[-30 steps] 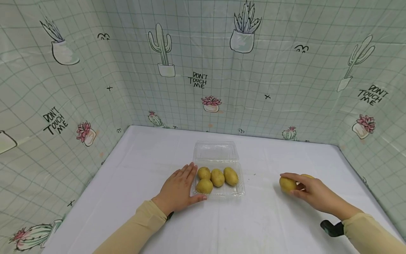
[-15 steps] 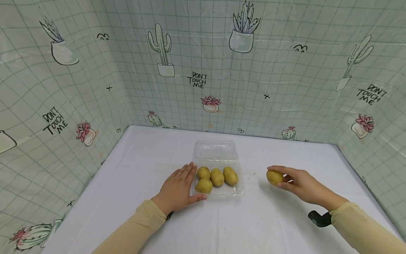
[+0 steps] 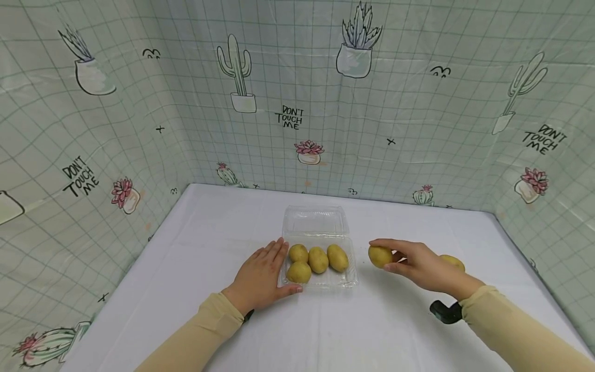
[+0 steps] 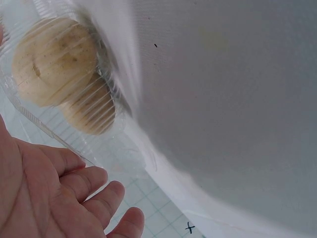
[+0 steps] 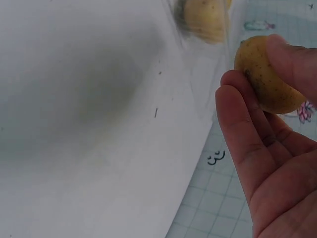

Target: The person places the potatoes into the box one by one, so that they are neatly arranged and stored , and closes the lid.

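Observation:
A clear plastic clamshell box (image 3: 350, 279) lies with its lid (image 3: 316, 221) folded back, holding several yellow potatoes (image 3: 318, 260) grouped mostly at its left and middle. My left hand (image 3: 262, 274) rests along the box's left side, fingers straight and thumb at the front left corner. In the left wrist view, two potatoes (image 4: 54, 62) show through the ribbed wall beside the fingers. Just right of the box, my right hand (image 3: 420, 266) pinches another potato (image 3: 380, 256) between thumb and fingers, above the table. The right wrist view shows this held potato (image 5: 267, 74) against the fingertips.
One more potato (image 3: 453, 262) lies on the white-covered table (image 3: 372, 330) behind my right hand, partly hidden by it. Grid-patterned cloth (image 3: 316, 103) with cactus drawings walls the table at the back and both sides. Small dark specks dot the tabletop.
My right hand has carried its potato leftward from the right side of the table toward the box, uncovering more of the potato behind it. The left hand and the box have stayed in place.

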`<state>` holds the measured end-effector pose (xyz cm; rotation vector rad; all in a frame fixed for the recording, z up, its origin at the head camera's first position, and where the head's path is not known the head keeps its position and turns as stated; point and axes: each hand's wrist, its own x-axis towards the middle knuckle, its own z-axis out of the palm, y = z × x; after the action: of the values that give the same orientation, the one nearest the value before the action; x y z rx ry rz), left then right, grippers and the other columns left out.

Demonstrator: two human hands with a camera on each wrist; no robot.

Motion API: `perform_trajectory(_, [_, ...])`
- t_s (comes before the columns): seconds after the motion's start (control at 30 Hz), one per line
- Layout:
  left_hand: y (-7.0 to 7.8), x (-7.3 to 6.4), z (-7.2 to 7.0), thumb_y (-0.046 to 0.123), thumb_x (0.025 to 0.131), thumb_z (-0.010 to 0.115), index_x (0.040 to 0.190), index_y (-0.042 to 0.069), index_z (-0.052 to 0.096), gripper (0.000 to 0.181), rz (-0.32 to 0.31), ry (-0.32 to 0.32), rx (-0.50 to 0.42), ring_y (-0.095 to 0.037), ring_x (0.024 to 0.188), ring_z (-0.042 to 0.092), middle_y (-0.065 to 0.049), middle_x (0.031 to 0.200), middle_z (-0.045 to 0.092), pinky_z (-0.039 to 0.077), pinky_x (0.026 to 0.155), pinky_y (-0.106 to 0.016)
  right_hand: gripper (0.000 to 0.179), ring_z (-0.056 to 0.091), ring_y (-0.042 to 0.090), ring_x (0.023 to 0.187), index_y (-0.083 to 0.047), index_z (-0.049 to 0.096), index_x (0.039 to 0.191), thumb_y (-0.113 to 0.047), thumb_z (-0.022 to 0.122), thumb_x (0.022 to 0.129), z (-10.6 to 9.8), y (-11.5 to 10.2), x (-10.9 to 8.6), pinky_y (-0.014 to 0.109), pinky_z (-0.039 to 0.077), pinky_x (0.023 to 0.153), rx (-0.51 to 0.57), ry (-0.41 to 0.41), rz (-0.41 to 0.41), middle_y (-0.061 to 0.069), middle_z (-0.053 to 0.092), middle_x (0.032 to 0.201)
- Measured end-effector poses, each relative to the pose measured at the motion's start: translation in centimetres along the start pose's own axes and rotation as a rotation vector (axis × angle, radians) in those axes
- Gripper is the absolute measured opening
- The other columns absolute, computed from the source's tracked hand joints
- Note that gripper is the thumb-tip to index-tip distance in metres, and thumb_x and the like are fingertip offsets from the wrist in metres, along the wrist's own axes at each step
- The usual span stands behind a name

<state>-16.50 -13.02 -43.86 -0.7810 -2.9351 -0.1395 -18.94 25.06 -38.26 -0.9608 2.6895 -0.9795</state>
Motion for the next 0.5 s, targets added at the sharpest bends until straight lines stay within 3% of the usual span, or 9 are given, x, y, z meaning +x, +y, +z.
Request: perform_trajectory(0.5, [0.2,-0.1,-0.3,0.075,0.089,0.049,0.152,-0.004,0.034,0.102,0.0,0.009,-0.016,-0.034,0.144,0.032,-0.021,0.157,0.033,0.031,0.113,-0.047,0.054,0.064,0.015,0.101,-0.014,0.054,0.144,-0.005,0.07,0.093,3.4,-3.0,5.0,0.031,0.054,0.086,0.003,-0.114,-0.094,0.001,0.058,0.138])
